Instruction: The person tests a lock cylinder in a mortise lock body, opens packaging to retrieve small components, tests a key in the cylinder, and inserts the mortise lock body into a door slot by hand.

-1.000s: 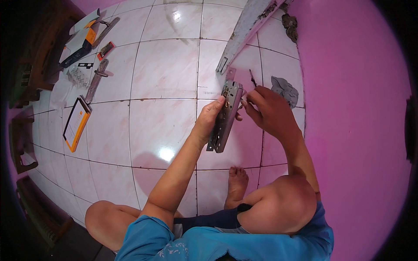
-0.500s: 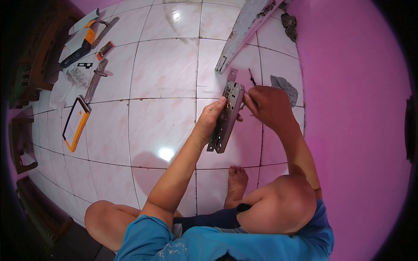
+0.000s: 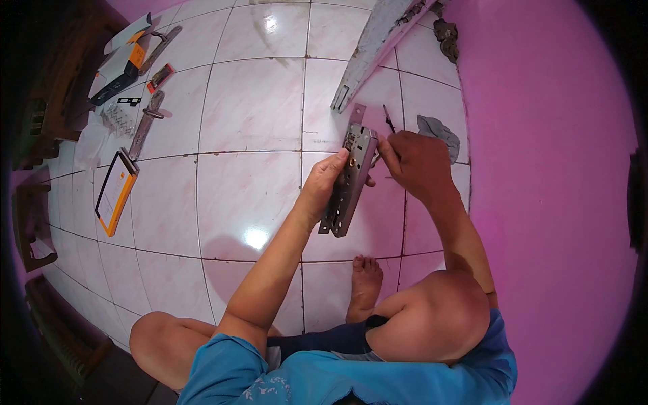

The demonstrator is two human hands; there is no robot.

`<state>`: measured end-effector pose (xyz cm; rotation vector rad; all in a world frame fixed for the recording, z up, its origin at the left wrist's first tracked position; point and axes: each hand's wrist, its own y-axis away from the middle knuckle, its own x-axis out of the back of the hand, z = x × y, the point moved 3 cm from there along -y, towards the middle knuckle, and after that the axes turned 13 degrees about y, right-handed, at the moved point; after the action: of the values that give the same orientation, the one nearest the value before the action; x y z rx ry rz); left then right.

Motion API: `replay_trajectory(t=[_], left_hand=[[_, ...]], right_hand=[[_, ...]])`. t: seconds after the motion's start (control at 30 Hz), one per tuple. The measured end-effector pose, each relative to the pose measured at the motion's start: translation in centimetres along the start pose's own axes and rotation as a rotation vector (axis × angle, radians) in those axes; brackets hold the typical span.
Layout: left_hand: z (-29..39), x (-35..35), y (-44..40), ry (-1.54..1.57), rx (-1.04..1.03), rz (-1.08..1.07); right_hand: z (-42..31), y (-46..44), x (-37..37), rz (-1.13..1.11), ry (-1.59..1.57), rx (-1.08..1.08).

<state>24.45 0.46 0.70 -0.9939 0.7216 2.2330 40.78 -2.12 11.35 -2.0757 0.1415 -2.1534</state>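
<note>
My left hand (image 3: 327, 179) is wrapped round a metal mortise door lock (image 3: 352, 185), thumb on its near face and fingers behind. The lock is held tilted above the floor, its long faceplate running from upper right to lower left. On its right side, my right hand (image 3: 420, 162) is closed, thumb and forefinger pinched together against the upper edge of the lock. What is between those fingertips is hidden. Beyond the right hand, a thin dark tool (image 3: 389, 119) lies on the tiles, near a crumpled grey cloth (image 3: 440, 132).
A worn door edge (image 3: 378, 50) stands ahead, beside the pink wall (image 3: 540, 169). To the left lie an opened box (image 3: 120, 71), a white and orange box part (image 3: 117, 192), door handle plates (image 3: 147, 127) and a small red packet (image 3: 160, 77). A dark rag (image 3: 446, 39) sits by the wall.
The whole view has shifted slightly. Both hands stay at the lock, and the right hand has turned a little; the lock is held almost as before.
</note>
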Motion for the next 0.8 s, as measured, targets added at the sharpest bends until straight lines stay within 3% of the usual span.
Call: replay_trajectory(t=[0.17,0.3,0.37,0.47,0.57,0.8], left_hand=[[0.0,0.1,0.0,0.011,-0.018,-0.005],[0.1,0.0,0.0,0.005,-0.021,0.006],[0.1,0.1,0.0,0.015,-0.032,0.016],[0.2,0.4,0.1,0.006,0.005,0.022],[0.5,0.3,0.1,-0.007,0.005,0.010],[0.4,0.2,0.0,0.025,0.000,0.011]], right_hand=[[-0.7,-0.3,0.5,0.091,-0.118,-0.101],[-0.1,-0.2,-0.1,0.054,-0.234,-0.028],[0.3,-0.1,-0.3,-0.081,-0.527,-0.103],[0.3,0.2,0.2,-0.186,-0.722,-0.140],[0.0,0.4,1.5,-0.109,-0.646,0.014],[0.2,0.1,1.5,-0.097,-0.467,0.093]])
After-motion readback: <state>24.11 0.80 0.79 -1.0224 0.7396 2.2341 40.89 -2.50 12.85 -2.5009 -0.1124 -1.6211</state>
